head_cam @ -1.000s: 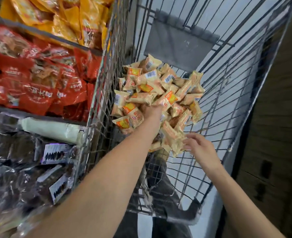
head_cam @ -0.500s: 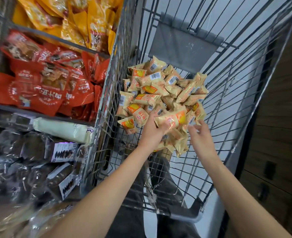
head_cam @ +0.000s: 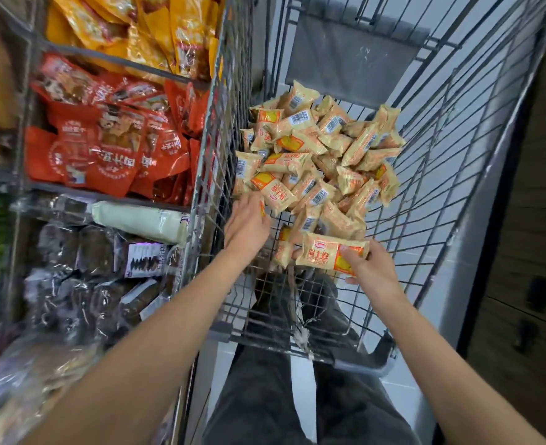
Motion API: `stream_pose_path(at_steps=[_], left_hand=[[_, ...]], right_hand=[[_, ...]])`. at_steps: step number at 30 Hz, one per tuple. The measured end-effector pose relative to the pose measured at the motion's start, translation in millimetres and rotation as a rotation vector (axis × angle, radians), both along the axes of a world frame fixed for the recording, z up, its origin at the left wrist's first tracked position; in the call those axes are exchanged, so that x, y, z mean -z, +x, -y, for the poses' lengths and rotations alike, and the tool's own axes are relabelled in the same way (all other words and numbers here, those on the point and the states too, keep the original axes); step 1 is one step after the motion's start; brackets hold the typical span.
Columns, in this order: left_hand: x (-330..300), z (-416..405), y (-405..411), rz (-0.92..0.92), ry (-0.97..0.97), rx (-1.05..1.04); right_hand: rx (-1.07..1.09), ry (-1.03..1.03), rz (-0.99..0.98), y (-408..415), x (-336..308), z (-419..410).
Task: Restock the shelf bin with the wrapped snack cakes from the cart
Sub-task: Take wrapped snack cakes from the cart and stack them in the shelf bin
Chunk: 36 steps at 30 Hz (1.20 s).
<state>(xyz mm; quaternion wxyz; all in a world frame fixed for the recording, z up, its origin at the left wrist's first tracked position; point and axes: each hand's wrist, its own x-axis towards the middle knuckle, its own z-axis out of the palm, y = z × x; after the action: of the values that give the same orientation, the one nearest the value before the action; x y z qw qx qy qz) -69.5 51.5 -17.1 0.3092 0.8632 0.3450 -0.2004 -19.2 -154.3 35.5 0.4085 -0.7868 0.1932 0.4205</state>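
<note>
Here a wire cart (head_cam: 451, 175) of thin grey metal rods holds a loose heap of snack cakes (head_cam: 316, 162), each a small pillow-shaped pack in glossy pale-yellow film with crimped ends, an orange patch and a white barcode panel. The heap lies on the cart's mesh floor, toward its far end, below a flat grey plastic flap (head_cam: 351, 62). The right hand (head_cam: 372, 268) grips one cake (head_cam: 329, 255) by its right end, thumb on top and fingers curled beneath, holding it level just above the near edge of the heap. The left hand (head_cam: 247, 223) reaches into the cart by its left wall, palm down, its fingers at the near left edge of the pile and hidden among the packs, so whether they grasp anything cannot be told. To the left, beyond the cart's wall, a wire shelf (head_cam: 111, 195) carries shiny crinkled yellow bags (head_cam: 156, 30) on top, red foil bags (head_cam: 111, 139) below them, and lower down clear wrinkled packs of dark pastries (head_cam: 82, 277) beside a smooth cream-coloured roll (head_cam: 140, 220). Dark grey trousers (head_cam: 297, 396) show under the cart.
</note>
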Motion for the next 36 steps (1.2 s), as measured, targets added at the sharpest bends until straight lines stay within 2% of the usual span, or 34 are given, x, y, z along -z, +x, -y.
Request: stream_pose_path(at_steps=[2, 5, 9, 12, 19, 22, 24, 26, 28, 30, 34, 36], left_hand=[[18, -6, 7, -0.132, 0.026, 0.068], [40, -8, 10, -0.220, 0.029, 0.080], [55, -10, 8, -0.204, 0.182, 0.105], [57, -9, 3, -0.188, 0.170, 0.114], [6, 4, -20, -0.003, -0.281, -0.556], [-34, 11, -37, 0.108, -0.493, -0.641], [-59, 16, -46, 0.138, -0.727, -0.657], [-76, 18, -53, 0.153, -0.883, -0.634], [-88, 17, -55, 0.140, -0.888, -0.583], [-97, 15, -53, 0.094, -0.789, -0.425], [-114, 17, -41, 0.104, -0.424, 0.099], [-119, 24, -32, 0.148, -0.430, 0.195]], right_hand=[[0.028, 0.005, 0.010, -3, 2, 5], [0.016, 0.025, 0.022, -7, 4, 11], [0.011, 0.074, 0.029, -13, 5, 18], [0.042, 0.088, 0.059, -18, 4, 20], [0.160, 0.087, 0.103, -17, -10, 24], [0.175, 0.120, 0.117, -13, -20, 26], [0.182, 0.144, 0.128, -12, -29, 25], [0.197, 0.164, 0.144, -11, -35, 24], [0.204, 0.178, 0.155, -10, -41, 22], [0.191, 0.175, 0.164, -10, -46, 20], [0.047, 0.178, 0.218, -11, -53, 19], [-0.034, 0.191, 0.226, -12, -57, 17]])
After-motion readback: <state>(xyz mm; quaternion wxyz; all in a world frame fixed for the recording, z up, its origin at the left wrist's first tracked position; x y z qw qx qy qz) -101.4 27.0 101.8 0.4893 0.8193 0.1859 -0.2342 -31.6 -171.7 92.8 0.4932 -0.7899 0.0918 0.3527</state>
